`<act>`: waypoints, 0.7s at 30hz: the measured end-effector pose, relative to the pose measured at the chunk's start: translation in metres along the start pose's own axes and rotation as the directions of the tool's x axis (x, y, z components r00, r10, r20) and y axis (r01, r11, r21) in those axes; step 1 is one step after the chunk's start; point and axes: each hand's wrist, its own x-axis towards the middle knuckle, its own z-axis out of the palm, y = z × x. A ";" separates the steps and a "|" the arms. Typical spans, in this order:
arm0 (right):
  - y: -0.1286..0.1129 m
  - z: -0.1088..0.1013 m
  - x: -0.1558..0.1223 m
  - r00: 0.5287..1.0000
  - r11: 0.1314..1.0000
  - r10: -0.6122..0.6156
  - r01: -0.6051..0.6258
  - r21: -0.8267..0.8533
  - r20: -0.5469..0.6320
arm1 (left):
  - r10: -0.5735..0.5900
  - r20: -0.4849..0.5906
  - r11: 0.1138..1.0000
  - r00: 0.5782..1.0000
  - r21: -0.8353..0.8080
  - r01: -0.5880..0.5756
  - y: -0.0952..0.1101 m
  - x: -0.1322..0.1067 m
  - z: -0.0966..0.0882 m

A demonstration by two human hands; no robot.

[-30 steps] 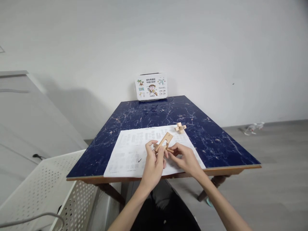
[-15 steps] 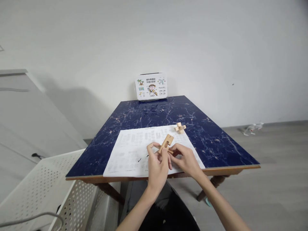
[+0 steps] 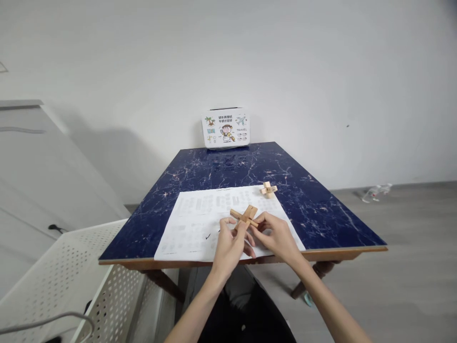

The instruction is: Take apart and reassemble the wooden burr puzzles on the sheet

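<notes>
Above the printed paper sheet (image 3: 189,224), two wooden puzzle pieces (image 3: 251,211) cross each other in an X shape between my hands. My left hand (image 3: 230,245) is closed on the near end of the wider piece, thumb on top. With thumb and fingertips, my right hand (image 3: 273,233) pinches the right end of the thinner piece, which sticks out to the upper left. Part of the pieces is hidden behind my fingers. A small assembled wooden cross puzzle (image 3: 268,190) sits at the sheet's far right corner, apart from my hands.
The sheet lies along the front edge of a blue marbled table (image 3: 228,171). A white case with cartoon prints (image 3: 226,128) stands at the back against the wall. A white perforated cart (image 3: 64,267) is at the left. Clear plastic packaging (image 3: 376,192) lies on the right floor.
The thinner piece now lies across the wider one, jutting out further to the upper left. The wider piece has tipped lower. Both hands stay in about the same place.
</notes>
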 end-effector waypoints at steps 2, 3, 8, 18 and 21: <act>0.001 0.000 -0.001 1.000 1.000 0.004 -0.004 -0.022 0.000 | -0.049 0.031 0.999 0.998 0.000 0.049 0.003 0.001 -0.003; 0.001 -0.001 -0.001 1.000 0.999 0.006 -0.006 -0.033 0.001 | -0.066 0.039 0.998 0.997 -0.002 0.067 0.004 0.001 -0.004; 0.002 -0.002 -0.001 1.000 0.999 0.007 -0.006 -0.042 0.021 | -0.106 0.049 0.994 0.993 0.017 0.105 0.004 0.002 -0.006; 0.001 -0.004 0.000 0.998 0.999 0.035 -0.034 -0.014 0.046 | 0.322 0.005 0.680 0.947 0.695 -0.235 0.027 -0.003 -0.040; 0.000 -0.005 0.001 0.998 0.999 0.039 -0.039 0.010 0.052 | 0.443 0.182 0.506 0.878 0.757 -0.413 0.043 0.007 -0.054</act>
